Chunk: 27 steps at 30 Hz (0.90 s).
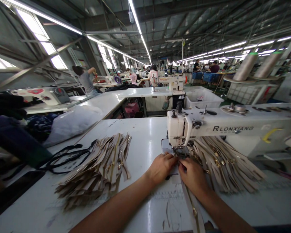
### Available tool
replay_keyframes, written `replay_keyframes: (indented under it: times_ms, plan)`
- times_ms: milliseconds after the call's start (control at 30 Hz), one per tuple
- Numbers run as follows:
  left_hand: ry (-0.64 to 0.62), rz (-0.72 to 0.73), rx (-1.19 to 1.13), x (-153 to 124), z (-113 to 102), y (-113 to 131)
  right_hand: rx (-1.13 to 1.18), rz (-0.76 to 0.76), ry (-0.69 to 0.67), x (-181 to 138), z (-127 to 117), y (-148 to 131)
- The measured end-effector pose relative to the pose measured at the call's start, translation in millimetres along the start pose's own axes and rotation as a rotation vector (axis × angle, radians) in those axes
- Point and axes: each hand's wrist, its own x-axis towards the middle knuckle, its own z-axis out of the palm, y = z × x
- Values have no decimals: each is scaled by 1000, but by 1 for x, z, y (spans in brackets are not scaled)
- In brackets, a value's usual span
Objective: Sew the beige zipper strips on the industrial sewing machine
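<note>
White table [140, 139] bears 1 left zipper pile [99, 170], 1 right zipper pile [226, 166], 1 zipper strip [191, 201] between. Black cord [55, 165] at left; sewing machine [232, 126] at right.

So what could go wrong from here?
1. The left hand and right hand have fingertips just below the sewing head; a finger might get caught if it runs.
2. The zipper strip trails beside the right forearm, which could drag it crooked.
3. The right-hand zipper pile fans loosely close to that hand; a bump may scatter it.
</note>
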Motion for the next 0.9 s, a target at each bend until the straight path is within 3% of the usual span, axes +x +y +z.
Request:
replay_keyframes:
  times_ms: [900]
  plan:
    - [18,49,51,6,-4,4,-70,27,-99,2,-5,-4]
